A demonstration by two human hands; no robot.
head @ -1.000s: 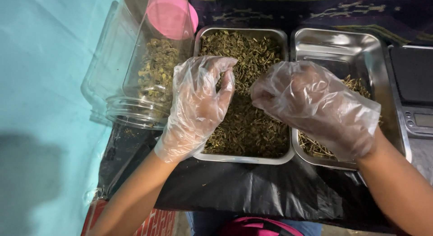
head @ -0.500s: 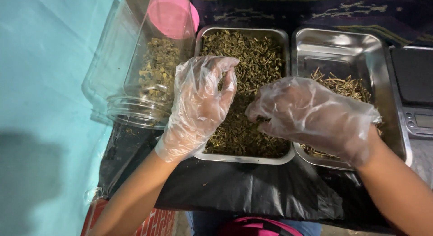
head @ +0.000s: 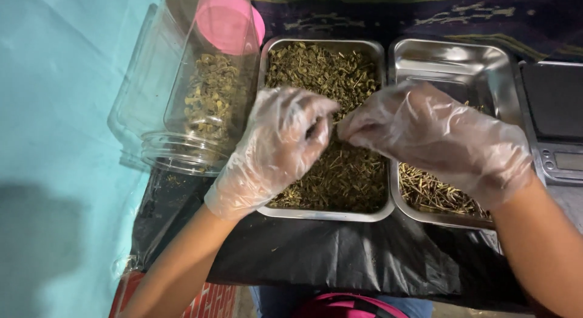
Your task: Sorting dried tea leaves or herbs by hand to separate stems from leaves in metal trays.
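Both hands in thin clear plastic gloves, over the steel tray of dried herbs (head: 340, 172). Left hand (head: 276, 148) sits over tray's left-centre, fingers (head: 316, 120) curled in, tips pinched together near the right hand's tips; looks like a bit of herb btwn them but too small + glove film wrinkles blur it, can't tell for sure. Right hand (head: 437, 139) comes in from the right, fingers bent down and bunched at the tips just beside the left's; whatever's pinched is hidden under glove/knuckles, can't tell. Right hand covers the middle of the second steel tray (head: 461, 63), so only part of its contents shows: pale stems (head: 434, 193) at the near end, bare shiny metal at far end. Tray edges touch or nearly touch side by side; the seam is partly hidden by right hand.

Left of trays: clear plastic jar (head: 182, 93) lying tilted, mouth toward the camera, some dried leaf bits (head: 209, 99) inside; pink round lid (head: 228, 23) seen behind/through the jar wall, exact position unclear. Far right: digital scale (head: 555, 111), cut off by frame edge, display unreadable. Trays sit on black plastic sheet (head: 328, 257) over tabletop; teal cloth (head: 54, 111) on left. Bottom edge: pink item (head: 346, 306) + bit of red brick-pattern thing (head: 206, 300), both cropped, can't ID. Forearms run off frame bottom.
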